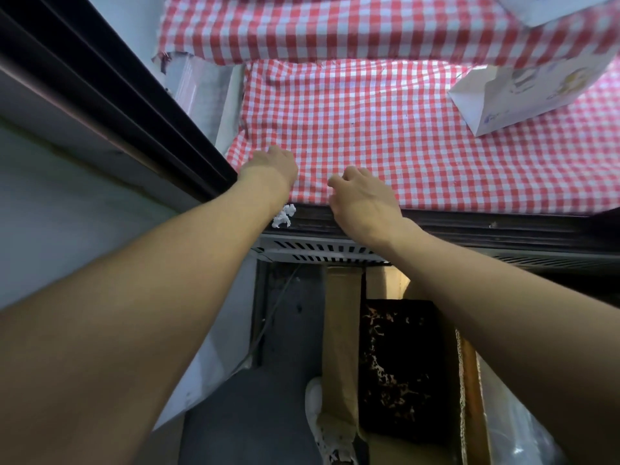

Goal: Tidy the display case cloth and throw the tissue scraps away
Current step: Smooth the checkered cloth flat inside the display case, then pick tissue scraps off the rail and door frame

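Two hands rest on the checked cloth (385,129): I press my left hand (271,166) and right hand (362,196), fingers curled and empty, outward to flatten it, leaving the tissue scrap (283,216) on the front rail (503,226).

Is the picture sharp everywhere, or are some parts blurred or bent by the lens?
Head view: the red-and-white checked cloth is fairly sharp mid-frame; its squares and the dark door frame bend from wide-angle distortion; the white paper bag at the upper right is overexposed and soft; the forearms at the bottom look stretched.
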`<state>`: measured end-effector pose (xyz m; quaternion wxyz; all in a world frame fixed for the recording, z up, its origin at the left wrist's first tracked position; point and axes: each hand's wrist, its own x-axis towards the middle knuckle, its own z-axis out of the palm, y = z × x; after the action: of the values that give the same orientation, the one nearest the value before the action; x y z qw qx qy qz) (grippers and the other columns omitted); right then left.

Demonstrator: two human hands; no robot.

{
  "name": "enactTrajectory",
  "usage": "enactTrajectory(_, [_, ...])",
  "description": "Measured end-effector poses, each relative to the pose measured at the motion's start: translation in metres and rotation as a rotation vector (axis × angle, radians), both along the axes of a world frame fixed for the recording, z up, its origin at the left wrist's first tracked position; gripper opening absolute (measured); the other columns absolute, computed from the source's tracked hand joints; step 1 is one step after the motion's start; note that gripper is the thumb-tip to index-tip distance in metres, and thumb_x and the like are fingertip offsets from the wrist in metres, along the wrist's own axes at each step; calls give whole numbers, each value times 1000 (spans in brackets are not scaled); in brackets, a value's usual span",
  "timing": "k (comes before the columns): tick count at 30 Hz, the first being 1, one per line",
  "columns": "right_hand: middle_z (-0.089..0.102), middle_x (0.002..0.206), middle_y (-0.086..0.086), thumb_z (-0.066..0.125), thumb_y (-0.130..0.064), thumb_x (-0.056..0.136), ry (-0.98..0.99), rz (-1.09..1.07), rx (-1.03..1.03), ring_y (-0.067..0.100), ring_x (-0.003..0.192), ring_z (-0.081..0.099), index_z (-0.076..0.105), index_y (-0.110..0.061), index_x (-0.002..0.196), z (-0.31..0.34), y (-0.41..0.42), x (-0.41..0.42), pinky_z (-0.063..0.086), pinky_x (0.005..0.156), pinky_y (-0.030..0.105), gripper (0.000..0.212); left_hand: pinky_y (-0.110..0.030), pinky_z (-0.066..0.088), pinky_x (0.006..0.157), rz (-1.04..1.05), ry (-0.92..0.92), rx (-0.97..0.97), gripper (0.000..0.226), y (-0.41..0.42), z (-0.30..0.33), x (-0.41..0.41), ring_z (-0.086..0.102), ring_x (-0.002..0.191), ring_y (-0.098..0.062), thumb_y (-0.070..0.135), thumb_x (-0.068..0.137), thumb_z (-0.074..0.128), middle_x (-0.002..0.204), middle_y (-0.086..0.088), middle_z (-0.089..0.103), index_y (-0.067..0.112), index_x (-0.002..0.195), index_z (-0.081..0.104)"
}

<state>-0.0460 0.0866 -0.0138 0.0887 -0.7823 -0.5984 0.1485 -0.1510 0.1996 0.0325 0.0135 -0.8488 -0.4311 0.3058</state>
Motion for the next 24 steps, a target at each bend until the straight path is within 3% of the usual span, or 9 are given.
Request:
enactTrajectory(3, [62, 118, 10, 45, -20, 101, 25, 19, 31, 28, 104, 57, 55, -11, 129, 18, -16, -2, 52, 83, 41, 31, -41, 50, 92, -99, -158, 51, 60, -26, 10, -10, 49, 116, -36, -9, 82, 62, 131, -21, 45, -2, 137, 37])
enactTrajectory(7, [59, 130, 13, 44, -21, 103, 36, 35, 23, 31, 117, 56, 48, -10, 141, 40, -34, -1, 51, 88, 43, 40, -41, 49, 83, 6, -344, 21, 50, -55, 19, -33, 52, 113, -34, -4, 85, 64, 126, -17, 52, 2, 131, 46])
enactTrajectory(10, [60, 131, 13, 44, -20, 104, 57, 37, 29, 31, 115, 57, 50, -9, 139, 47, -39, -3, 52, 86, 42, 38, -41, 47, 77, 72, -339, -11, 44, -70, 22, -46, 56, 111, -35, -6, 87, 57, 123, -16, 54, 3, 129, 48])
enactTrajectory(16, [61, 126, 12, 51, -20, 101, 59, 96, 44, 30, 111, 59, 55, -8, 131, 39, -34, -23, 53, 82, 43, 32, -40, 37, 70, 174, -288, 41, 22, -83, 9, -83, 59, 106, -39, 13, 97, 45, 117, -17, 61, 5, 116, 53])
enactTrajectory(19, [60, 126, 11, 54, -20, 100, 83, 114, 47, 29, 110, 58, 55, -8, 130, 27, -30, -38, 51, 82, 41, 32, -38, 38, 72, 248, -291, 48, 28, -87, -4, -100, 59, 106, -40, 22, 100, 39, 119, -18, 62, 6, 115, 55])
enactTrajectory(24, [58, 126, 12, 58, -20, 99, 47, 169, 77, 31, 110, 58, 52, -7, 131, 11, -14, -59, 46, 73, 38, 35, -36, 37, 74, 362, -297, 26, 28, -87, -21, -116, 59, 109, -40, 20, 99, 37, 123, -19, 62, 8, 117, 56])
